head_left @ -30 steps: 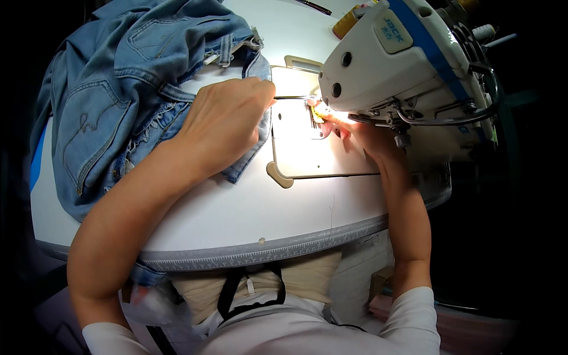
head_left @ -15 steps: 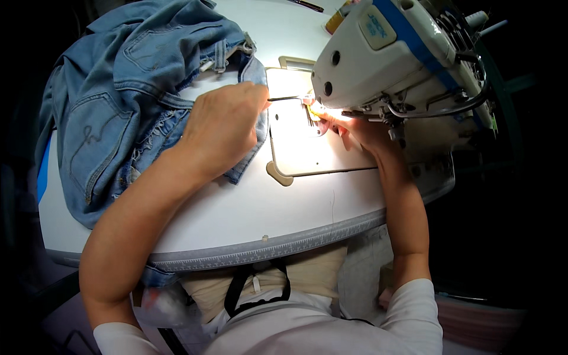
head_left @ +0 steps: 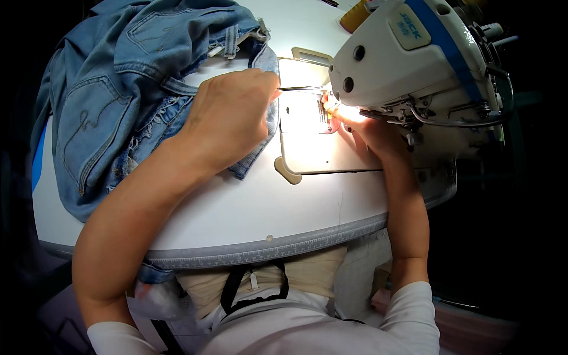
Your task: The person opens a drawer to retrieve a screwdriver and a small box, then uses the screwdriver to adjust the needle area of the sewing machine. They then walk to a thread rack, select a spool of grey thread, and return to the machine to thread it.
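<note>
My left hand [head_left: 234, 118] is closed in a fist over the waistband edge of the blue jeans [head_left: 97, 127]. A slim metal tool [head_left: 300, 89] juts rightward from it toward the needle area; its exact kind is unclear. Under the head of the white sewing machine [head_left: 396, 59], my right hand [head_left: 367, 127] has its fingers bent together beside the presser foot. Glare and the machine head hide what those fingertips pinch, if anything. Something yellowish shows by them. Below the needle area lies the brightly lit metal bed plate [head_left: 305, 151].
The white table [head_left: 236, 207] has a grey front edge [head_left: 266, 253] marked like a ruler. Behind the machine stands a yellow thread cone [head_left: 354, 16]. A tan clip-like piece [head_left: 288, 170] sits at the plate's near left corner. The jeans, with frayed openings, cover the table's left side.
The whole view has shifted, so the machine sits farther right in the picture. Slightly more of the tool shows past my left hand. Both hands keep nearly the same places by the machine.
</note>
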`<move>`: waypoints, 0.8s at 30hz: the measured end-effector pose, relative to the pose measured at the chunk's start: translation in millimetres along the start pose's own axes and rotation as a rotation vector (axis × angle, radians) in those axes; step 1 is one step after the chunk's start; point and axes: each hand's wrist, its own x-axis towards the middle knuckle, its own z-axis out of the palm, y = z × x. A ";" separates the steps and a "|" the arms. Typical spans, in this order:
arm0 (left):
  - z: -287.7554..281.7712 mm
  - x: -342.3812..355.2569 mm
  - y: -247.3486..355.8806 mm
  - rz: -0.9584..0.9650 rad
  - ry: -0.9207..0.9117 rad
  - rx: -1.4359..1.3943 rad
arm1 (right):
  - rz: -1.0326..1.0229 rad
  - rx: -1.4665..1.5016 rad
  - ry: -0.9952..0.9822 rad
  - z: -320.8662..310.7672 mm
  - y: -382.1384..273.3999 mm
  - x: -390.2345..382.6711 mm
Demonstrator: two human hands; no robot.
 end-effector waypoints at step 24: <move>-1.7 1.9 -0.6 0.015 0.020 -0.026 | 0.358 -0.942 0.246 -40.0 110.8 -5.1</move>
